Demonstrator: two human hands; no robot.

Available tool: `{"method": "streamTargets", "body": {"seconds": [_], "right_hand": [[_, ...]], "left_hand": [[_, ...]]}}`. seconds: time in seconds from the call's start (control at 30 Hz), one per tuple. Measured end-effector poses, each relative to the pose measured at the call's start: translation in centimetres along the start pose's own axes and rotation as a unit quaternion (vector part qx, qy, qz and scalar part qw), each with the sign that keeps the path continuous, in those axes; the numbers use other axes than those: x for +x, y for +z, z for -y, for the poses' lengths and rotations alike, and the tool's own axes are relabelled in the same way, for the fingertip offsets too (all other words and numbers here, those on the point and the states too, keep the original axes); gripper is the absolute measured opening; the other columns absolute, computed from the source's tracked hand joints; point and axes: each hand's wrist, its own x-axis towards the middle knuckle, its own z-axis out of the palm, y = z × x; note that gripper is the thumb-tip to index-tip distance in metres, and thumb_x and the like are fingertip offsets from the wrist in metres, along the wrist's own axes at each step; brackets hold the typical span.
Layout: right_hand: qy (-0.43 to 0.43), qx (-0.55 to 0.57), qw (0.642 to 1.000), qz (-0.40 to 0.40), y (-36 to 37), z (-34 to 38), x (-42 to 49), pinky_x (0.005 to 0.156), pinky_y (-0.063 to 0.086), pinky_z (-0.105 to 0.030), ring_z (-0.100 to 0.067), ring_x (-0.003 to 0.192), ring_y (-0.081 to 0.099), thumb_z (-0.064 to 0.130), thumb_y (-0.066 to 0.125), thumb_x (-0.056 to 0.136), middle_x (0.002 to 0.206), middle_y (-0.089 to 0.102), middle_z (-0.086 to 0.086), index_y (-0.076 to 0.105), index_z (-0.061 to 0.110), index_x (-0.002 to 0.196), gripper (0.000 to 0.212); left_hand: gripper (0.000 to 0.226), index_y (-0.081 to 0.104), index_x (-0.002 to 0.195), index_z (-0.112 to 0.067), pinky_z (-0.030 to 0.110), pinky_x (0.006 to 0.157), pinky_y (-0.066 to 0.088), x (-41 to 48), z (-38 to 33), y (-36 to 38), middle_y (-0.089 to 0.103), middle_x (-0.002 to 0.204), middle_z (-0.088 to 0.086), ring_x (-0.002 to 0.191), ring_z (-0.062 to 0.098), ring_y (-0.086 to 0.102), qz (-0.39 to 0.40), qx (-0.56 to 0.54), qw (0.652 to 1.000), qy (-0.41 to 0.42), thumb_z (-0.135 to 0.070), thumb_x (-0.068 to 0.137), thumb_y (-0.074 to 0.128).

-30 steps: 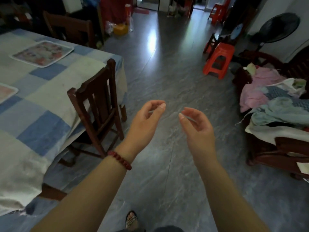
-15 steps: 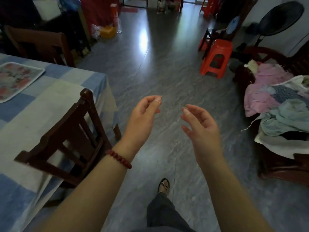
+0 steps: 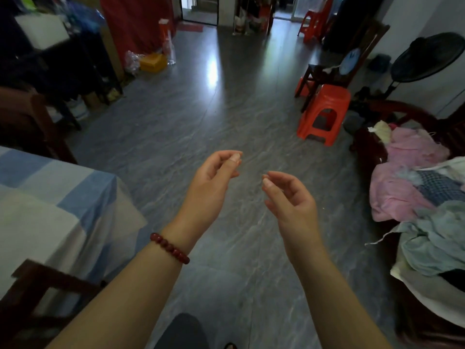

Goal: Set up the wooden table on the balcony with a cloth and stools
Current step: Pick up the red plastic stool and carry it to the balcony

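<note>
My left hand (image 3: 212, 187), with a red bead bracelet on the wrist, is raised over the grey floor with curled fingers and holds nothing. My right hand (image 3: 289, 197) is raised beside it, fingers loosely curled and apart, also with nothing in it. A red plastic stool (image 3: 324, 114) stands on the floor ahead to the right, well beyond both hands. More red stools (image 3: 313, 23) stand far back near a doorway. No wooden balcony table is in view.
A table with a blue checked cloth (image 3: 63, 197) is at my left, a dark wooden chair (image 3: 37, 293) tucked by it. A sofa piled with clothes (image 3: 415, 187) lines the right side. A dark chair (image 3: 337, 69) and a standing fan (image 3: 427, 59) stand behind the near stool. Grey floor (image 3: 201, 117) runs ahead.
I have walked forward: the clothed table and its chair slid back to my lower left and the red stool came nearer. Both hands stayed raised in much the same pose.
</note>
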Motion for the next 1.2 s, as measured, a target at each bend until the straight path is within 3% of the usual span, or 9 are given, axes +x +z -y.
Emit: {"method": "streamTargets", "body": {"seconds": [0.17,0.47,0.7,1.03,1.2], "right_hand": [[0.006,-0.023,1.0,0.016,2.8,-1.1,9.6,0.072,0.047,-0.015,0.005,0.079,0.061,0.011,0.066,0.085,0.091,0.068,0.009,0.065,0.02,0.092,0.011],[-0.034,-0.005,0.999,-0.037,9.5,1.1,29.1,0.076,0.047,-0.018,0.004,0.079,0.062,0.008,0.064,0.086,0.093,0.067,0.004,0.064,0.016,0.094,0.011],[-0.054,0.007,0.997,-0.063,12.1,2.2,40.2,0.077,0.048,-0.017,0.004,0.078,0.061,0.008,0.064,0.087,0.09,0.067,0.005,0.063,0.015,0.093,0.009],[-0.061,0.011,0.994,-0.088,10.8,1.0,60.3,0.077,0.048,-0.018,0.004,0.077,0.061,0.008,0.064,0.087,0.088,0.066,0.007,0.063,0.017,0.091,0.01],[-0.084,0.007,0.993,-0.087,9.1,2.8,71.8,0.079,0.049,-0.019,0.005,0.079,0.061,0.005,0.065,0.085,0.092,0.066,0.004,0.061,0.017,0.091,0.014]], "left_hand": [[0.016,0.06,0.096,-0.03,0.028,0.082,0.042,10.2,1.4,-0.7,0.063,0.102,-0.009,0.095,0.011,0.059,-0.014,0.003,0.999,-0.029,-0.028,0.096,0.044],[0.015,0.059,0.094,-0.027,0.028,0.079,0.04,31.4,-1.1,-1.4,0.063,0.096,-0.011,0.09,0.009,0.058,0.03,-0.007,1.0,-0.002,-0.027,0.096,0.044],[0.016,0.059,0.099,-0.027,0.027,0.08,0.041,42.9,-1.4,-0.8,0.064,0.1,-0.009,0.093,0.009,0.059,0.055,-0.004,0.998,-0.003,-0.027,0.096,0.044],[0.016,0.059,0.096,-0.029,0.028,0.08,0.04,61.9,0.9,5.9,0.063,0.101,-0.008,0.091,0.009,0.058,0.098,-0.008,0.995,-0.008,-0.027,0.096,0.044],[0.014,0.061,0.095,-0.032,0.029,0.081,0.041,72.9,0.2,10.8,0.064,0.102,-0.009,0.091,0.009,0.059,0.104,-0.012,0.994,-0.007,-0.037,0.091,0.049]]}}
